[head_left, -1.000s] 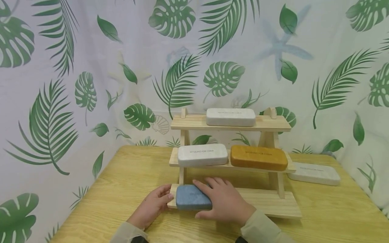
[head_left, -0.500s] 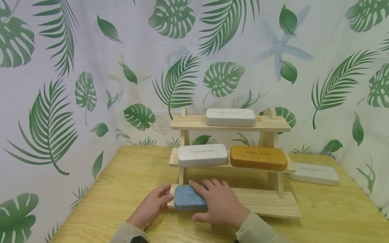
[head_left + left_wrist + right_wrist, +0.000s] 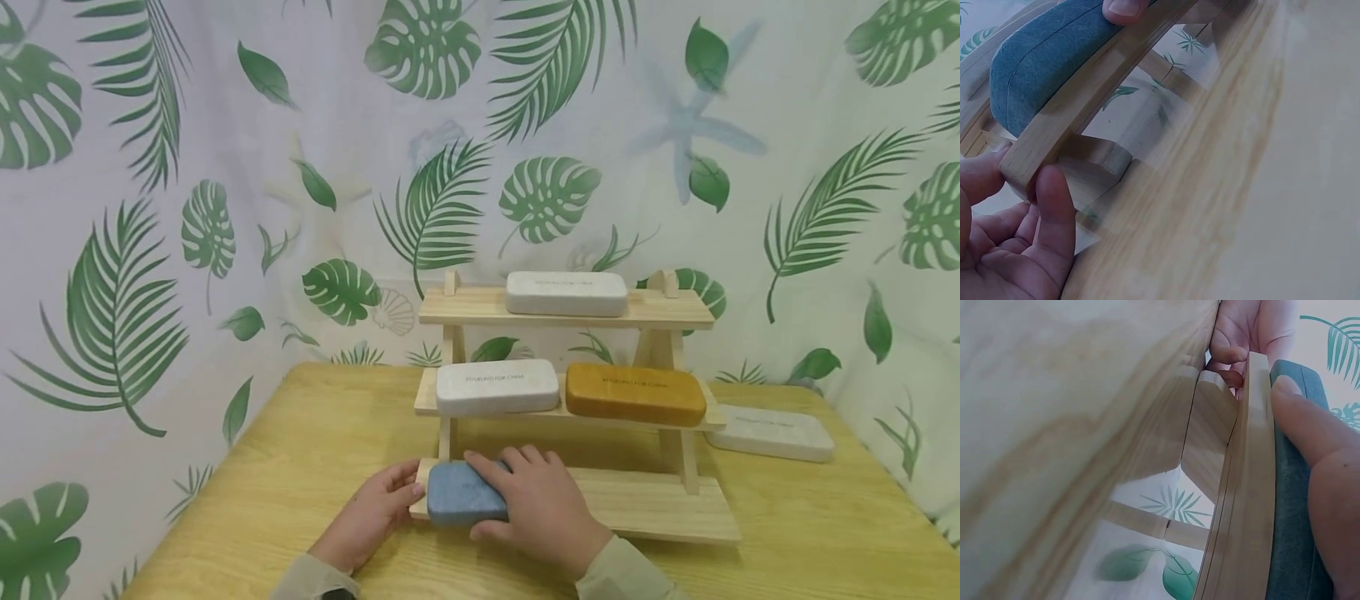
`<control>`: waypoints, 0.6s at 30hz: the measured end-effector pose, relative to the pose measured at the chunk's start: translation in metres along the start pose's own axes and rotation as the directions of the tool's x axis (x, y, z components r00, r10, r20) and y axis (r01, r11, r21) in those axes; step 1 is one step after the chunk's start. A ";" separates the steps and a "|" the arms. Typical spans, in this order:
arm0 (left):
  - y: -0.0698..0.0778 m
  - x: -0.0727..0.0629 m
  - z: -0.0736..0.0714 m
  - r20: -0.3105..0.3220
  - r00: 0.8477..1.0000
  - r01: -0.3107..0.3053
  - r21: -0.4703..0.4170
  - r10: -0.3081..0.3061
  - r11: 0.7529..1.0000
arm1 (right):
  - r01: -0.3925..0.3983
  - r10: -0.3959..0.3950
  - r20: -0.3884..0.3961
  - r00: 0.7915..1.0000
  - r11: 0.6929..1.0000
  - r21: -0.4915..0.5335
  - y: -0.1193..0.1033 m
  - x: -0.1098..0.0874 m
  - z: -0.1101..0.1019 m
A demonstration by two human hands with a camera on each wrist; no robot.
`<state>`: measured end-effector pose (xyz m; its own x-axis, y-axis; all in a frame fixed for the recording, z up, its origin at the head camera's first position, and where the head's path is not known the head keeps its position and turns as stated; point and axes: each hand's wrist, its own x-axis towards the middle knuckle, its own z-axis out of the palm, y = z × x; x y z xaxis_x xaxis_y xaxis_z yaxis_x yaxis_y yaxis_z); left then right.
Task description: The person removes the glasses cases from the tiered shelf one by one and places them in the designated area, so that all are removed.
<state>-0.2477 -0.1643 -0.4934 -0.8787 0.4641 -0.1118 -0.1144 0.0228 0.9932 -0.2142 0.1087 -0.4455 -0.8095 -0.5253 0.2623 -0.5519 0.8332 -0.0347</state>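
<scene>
A blue glasses case (image 3: 459, 496) lies at the left end of the bottom board of a three-tier wooden display rack (image 3: 652, 504). My right hand (image 3: 551, 508) grips the case from above, covering its right part; the right wrist view shows the thumb (image 3: 1329, 462) along its front side. With thumb and finger my left hand (image 3: 367, 517) pinches the left end of the same board, as the left wrist view shows close up. There the blue case sits just above the pinched board end, slightly back from it.
On the middle tier stand a white glasses case (image 3: 497, 387) and an orange one (image 3: 635, 393). Another white case (image 3: 566, 293) sits on the top tier. One more white case (image 3: 771, 432) lies on the wooden table (image 3: 315, 417), right of the rack. A leaf-print curtain (image 3: 285, 167) hangs behind.
My right hand has slid the blue case a little to the left along the bottom board, mostly in the first half second. My left hand keeps hold of the board end.
</scene>
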 end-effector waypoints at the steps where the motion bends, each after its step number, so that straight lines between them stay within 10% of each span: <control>1: 0.000 0.001 -0.001 -0.001 1.000 0.000 0.005 0.000 1.000 | -0.001 0.001 -0.002 1.000 1.000 -0.002 0.000 0.001 0.000; 18: 0.001 0.000 -0.001 -0.030 1.000 0.007 0.011 -0.007 1.000 | 0.027 -0.027 0.010 1.000 0.998 0.054 0.010 -0.007 -0.004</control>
<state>-0.2482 -0.1651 -0.4925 -0.8914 0.4371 -0.1196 -0.1157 0.0357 0.9926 -0.2133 0.1211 -0.4433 -0.7960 -0.5495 0.2538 -0.5833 0.8084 -0.0793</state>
